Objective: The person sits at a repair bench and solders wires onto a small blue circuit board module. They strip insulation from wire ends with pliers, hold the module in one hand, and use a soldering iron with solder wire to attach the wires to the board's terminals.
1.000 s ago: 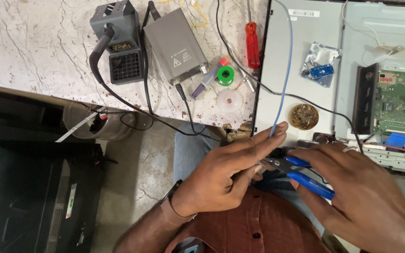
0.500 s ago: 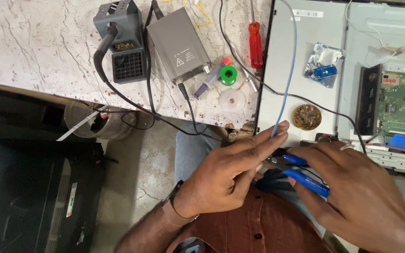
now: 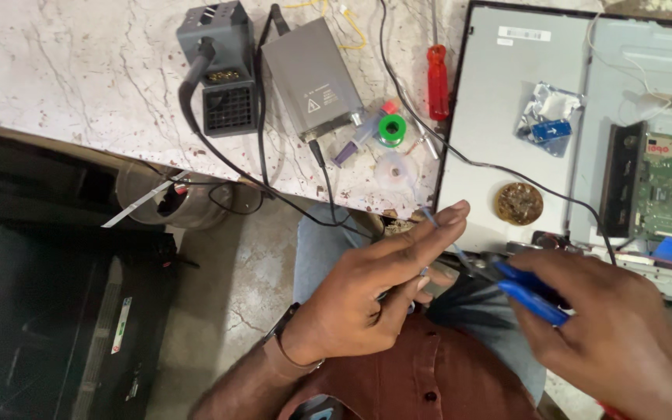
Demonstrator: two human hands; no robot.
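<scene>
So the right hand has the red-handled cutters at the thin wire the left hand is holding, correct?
Not quite: in the head view the cutters in the right hand have blue handles, not red. The red handle belongs to the screwdriver on the marble bench. The left hand does hold the thin wire.

White marble worktop [image 3: 64, 70], grey stone floor [image 3: 235, 295]

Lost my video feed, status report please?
Left hand pinches thin blue wire. Right hand grips blue-handled cutters, tips at wire. Nothing blocking.
</scene>
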